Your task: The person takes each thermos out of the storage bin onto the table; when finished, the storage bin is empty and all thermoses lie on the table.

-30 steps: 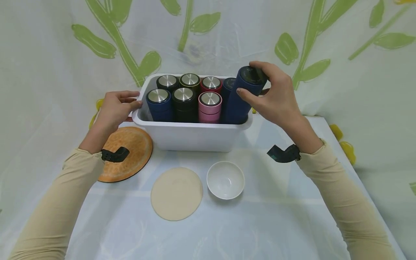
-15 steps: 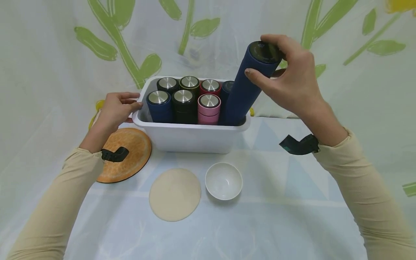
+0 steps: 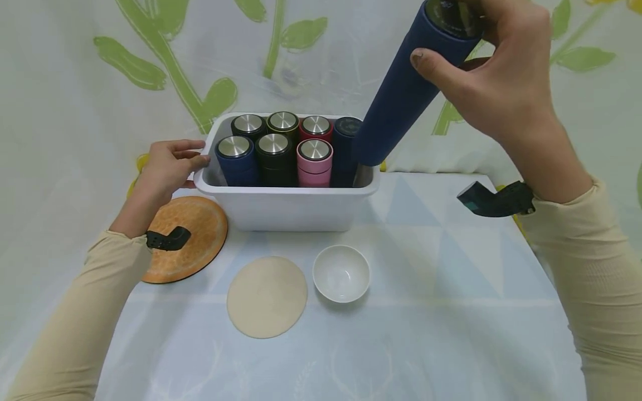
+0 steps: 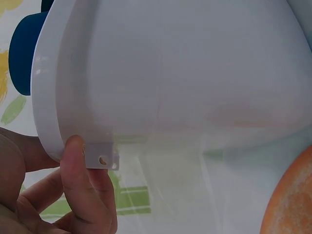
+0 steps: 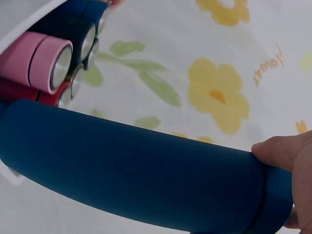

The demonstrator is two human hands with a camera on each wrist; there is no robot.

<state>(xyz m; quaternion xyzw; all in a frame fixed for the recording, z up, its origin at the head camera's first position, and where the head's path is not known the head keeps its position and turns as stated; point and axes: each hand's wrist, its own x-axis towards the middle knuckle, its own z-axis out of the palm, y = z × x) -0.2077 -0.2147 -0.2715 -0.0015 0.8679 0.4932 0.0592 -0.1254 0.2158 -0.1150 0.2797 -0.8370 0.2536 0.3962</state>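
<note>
My right hand [image 3: 511,83] grips a navy blue thermos flask [image 3: 411,94] near its glossy black top. The flask leans, its lower end just over the right end of a white plastic tub [image 3: 291,211]. In the right wrist view the thumb presses on the flask's [image 5: 131,170] upper end. My left hand [image 3: 168,170] pinches the tub's left rim between thumb and fingers, close to a small tab with a hole [image 4: 102,156]. Several flasks stand upright in the tub, among them a pink flask [image 3: 315,161], a red flask [image 3: 317,127] and another navy flask [image 3: 346,136].
A white bowl [image 3: 341,274] and a round beige mat [image 3: 267,297] lie on the table [image 3: 426,345] in front of the tub. Beneath the left forearm is a round orange-brown board [image 3: 200,245]. A leaf-printed curtain [image 3: 381,55] hangs behind.
My right hand has lifted the navy thermos flask up and to the right, drawing it out from among the others. The left hand stays on the tub's rim.
</note>
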